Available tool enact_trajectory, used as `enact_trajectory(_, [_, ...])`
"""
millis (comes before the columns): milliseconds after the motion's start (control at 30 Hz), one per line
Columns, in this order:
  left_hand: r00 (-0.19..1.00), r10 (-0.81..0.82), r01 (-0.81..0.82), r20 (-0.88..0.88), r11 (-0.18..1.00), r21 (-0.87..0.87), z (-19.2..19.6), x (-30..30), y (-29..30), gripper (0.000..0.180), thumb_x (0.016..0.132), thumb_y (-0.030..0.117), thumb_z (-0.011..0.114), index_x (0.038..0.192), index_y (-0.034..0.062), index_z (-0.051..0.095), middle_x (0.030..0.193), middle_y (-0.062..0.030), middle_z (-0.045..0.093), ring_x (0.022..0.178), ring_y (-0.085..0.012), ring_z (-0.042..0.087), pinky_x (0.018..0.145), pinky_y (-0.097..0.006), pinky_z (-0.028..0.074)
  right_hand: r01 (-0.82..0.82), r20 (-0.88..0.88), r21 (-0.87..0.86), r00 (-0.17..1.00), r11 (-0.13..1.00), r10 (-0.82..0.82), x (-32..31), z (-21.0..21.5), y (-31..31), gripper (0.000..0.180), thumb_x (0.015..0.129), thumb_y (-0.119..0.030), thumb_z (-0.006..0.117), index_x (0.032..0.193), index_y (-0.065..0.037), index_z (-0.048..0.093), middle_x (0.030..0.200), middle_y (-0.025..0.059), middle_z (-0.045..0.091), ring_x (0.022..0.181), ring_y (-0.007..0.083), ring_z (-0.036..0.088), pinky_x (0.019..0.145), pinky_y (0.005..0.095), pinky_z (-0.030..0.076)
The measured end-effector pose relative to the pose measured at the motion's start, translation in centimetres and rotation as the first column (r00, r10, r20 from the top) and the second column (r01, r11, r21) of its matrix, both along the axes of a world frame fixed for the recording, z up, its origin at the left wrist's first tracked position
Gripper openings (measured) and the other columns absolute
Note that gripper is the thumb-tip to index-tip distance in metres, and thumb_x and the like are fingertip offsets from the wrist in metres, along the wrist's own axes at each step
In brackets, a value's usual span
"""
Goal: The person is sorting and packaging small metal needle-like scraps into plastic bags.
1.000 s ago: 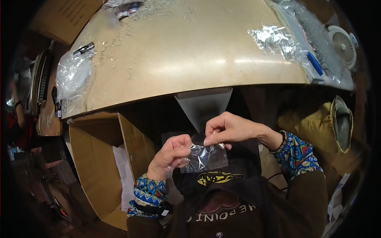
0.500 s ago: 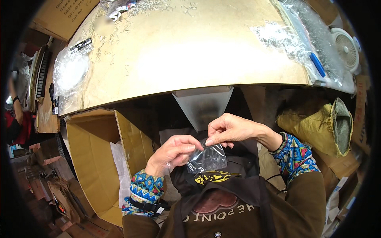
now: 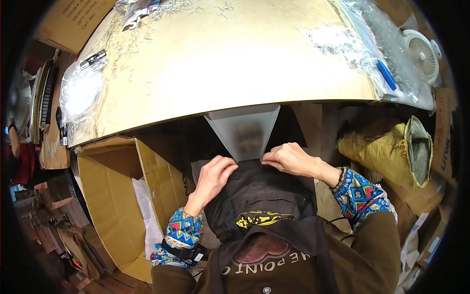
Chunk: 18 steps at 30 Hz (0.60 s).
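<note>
A translucent chute (image 3: 243, 130) hangs from the front edge of the worktable and narrows downward. My left hand (image 3: 214, 174) is pinched closed at the left of its lower end. On the other side, my right hand (image 3: 289, 158) pinches close to the chute's right corner. Between them is the mouth of a clear plastic bag, which scarcely shows against my dark apron (image 3: 264, 188). Whether the bag's rim is around the chute's end or just below it, I cannot tell.
Small metal pieces lie scattered on the worktable (image 3: 196, 63). An open cardboard box (image 3: 110, 196) stands at my left, and a yellow sack (image 3: 374, 149) lies at my right. Plastic wrapping, a blue marker (image 3: 386, 75) and a white fan (image 3: 422, 56) sit at the far right.
Both hands have moved apart and away from me, from above my lap to either side of the chute's lower end. The clear bag, plainly visible before, is now hard to see.
</note>
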<state>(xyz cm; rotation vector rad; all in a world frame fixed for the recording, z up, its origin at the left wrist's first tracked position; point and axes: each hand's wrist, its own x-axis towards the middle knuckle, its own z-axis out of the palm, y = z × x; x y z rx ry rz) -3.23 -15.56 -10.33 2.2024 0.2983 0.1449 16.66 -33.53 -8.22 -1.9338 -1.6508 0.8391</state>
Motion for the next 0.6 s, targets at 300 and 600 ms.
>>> enact_trajectory(300, [0.898,0.360,-0.349,-0.254,0.227,-0.909,-1.4,-0.2,-1.3,0.024,0.086,0.004,0.069,0.106,0.0050,0.055,0.083,0.0033,0.062,0.058,0.0018,0.047,0.050,-0.014,0.035,0.501,-0.692,-0.293,0.477,0.815,-0.542,1.4,-0.1,-1.3,0.018,0.090,-0.018,0.061,0.095,-0.001,0.065,0.075,0.0102,0.064,0.061,0.0160,0.060,0.058,0.0294,0.049])
enact_trajectory(600, [0.895,0.324,-0.358,-0.308,0.109,-0.927,-0.1,1.5,0.3,0.020,0.089,0.008,0.065,0.106,0.0062,0.055,0.066,0.0079,0.043,0.038,0.0010,0.026,0.034,-0.016,0.019,0.559,0.138,0.176,0.801,0.810,-0.583,0.5,-12.4,-10.9,0.029,0.087,-0.026,0.065,0.100,-0.002,0.057,0.088,0.0185,0.056,0.079,0.0354,0.059,0.064,0.0417,0.049])
